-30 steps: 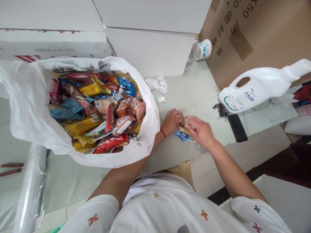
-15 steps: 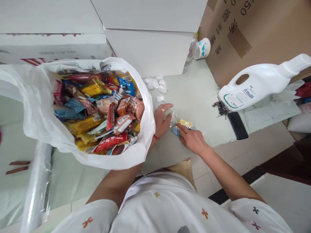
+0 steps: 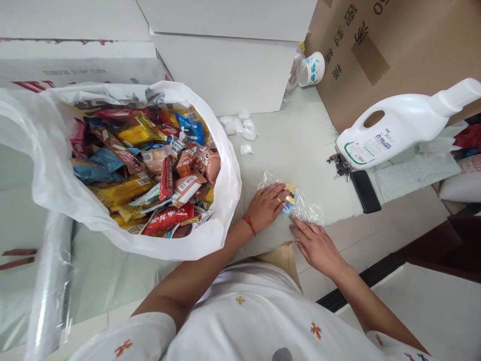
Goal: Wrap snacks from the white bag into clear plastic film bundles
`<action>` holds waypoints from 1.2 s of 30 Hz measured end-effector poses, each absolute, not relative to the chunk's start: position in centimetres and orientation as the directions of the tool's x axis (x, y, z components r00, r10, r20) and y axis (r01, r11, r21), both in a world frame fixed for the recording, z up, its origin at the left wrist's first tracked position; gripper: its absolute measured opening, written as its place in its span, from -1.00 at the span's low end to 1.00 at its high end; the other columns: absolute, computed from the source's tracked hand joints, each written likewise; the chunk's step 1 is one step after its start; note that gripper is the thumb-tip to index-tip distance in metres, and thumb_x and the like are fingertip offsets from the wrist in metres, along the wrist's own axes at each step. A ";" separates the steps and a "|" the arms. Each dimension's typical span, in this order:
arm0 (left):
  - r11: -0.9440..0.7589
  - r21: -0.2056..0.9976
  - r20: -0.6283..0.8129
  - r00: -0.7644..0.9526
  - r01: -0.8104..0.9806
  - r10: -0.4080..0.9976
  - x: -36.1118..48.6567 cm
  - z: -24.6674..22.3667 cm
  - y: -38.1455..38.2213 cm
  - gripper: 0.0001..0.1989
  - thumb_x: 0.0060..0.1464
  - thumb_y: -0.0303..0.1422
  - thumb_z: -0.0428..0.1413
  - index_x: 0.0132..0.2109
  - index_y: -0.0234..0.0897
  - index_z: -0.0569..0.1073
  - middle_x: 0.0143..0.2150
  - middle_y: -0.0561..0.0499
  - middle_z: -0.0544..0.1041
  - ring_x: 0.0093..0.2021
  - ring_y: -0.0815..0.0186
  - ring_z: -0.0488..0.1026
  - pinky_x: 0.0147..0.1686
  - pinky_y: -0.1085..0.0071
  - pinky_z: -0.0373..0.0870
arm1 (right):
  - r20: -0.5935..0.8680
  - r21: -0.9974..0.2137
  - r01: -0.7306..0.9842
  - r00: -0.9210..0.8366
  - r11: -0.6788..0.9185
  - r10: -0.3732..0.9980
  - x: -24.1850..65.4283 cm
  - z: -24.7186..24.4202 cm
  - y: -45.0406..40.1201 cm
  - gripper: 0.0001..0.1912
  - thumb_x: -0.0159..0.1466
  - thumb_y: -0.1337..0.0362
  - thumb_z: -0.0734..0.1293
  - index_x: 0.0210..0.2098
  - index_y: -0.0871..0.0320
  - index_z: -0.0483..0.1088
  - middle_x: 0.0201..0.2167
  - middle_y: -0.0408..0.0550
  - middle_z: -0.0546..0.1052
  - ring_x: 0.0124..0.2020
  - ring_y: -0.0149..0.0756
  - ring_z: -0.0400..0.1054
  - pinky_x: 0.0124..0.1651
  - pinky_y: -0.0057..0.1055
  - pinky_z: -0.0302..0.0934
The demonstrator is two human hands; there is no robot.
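My left hand (image 3: pixel 266 205) lies flat with its fingers stretched over a clear plastic wrapper (image 3: pixel 306 206) on the table. Inside the wrapper are small yellow and blue snack packets (image 3: pixel 288 199), partly covered by that hand. To the right, my right hand (image 3: pixel 317 244) has its fingers extended, the fingertips at the near edge of the wrapper. A white plastic bag (image 3: pixel 230 200) full of wrapped snacks (image 3: pixel 150 165) stands to the left of my hands, its mouth wide.
Small white crumpled pieces (image 3: pixel 240 125) lie beyond my hands. At the right are a white jug (image 3: pixel 391 128), keys (image 3: pixel 341 165) and a black phone (image 3: pixel 365 192). White boxes (image 3: pixel 221 70), a paper cup (image 3: pixel 312 68) and a carton (image 3: pixel 406 60) stand behind. A plastic film roll (image 3: pixel 50 286) is at left.
My left hand has come down and right onto the wrapped packets. My right hand has slid off them toward the lower right, and more of the clear wrapper shows spread out.
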State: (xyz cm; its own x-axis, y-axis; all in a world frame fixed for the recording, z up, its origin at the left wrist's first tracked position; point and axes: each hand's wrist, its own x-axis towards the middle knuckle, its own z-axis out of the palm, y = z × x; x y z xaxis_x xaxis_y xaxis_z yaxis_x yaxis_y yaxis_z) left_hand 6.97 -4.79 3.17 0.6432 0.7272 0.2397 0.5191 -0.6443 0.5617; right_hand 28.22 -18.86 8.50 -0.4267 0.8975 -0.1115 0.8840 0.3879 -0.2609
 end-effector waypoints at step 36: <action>-0.442 0.591 0.455 0.174 0.675 0.873 7.4 2.3 -4.7 -0.59 0.27 -0.05 0.14 0.06 -0.25 0.54 0.08 -0.25 0.44 0.15 -0.05 0.31 0.16 -0.06 0.21 | -0.067 -0.850 0.467 -0.554 0.244 0.830 28.0 8.3 0.9 -0.77 0.27 0.24 0.32 -0.34 0.09 0.65 -0.18 -0.03 0.52 -0.16 -0.30 0.46 0.00 -0.31 0.35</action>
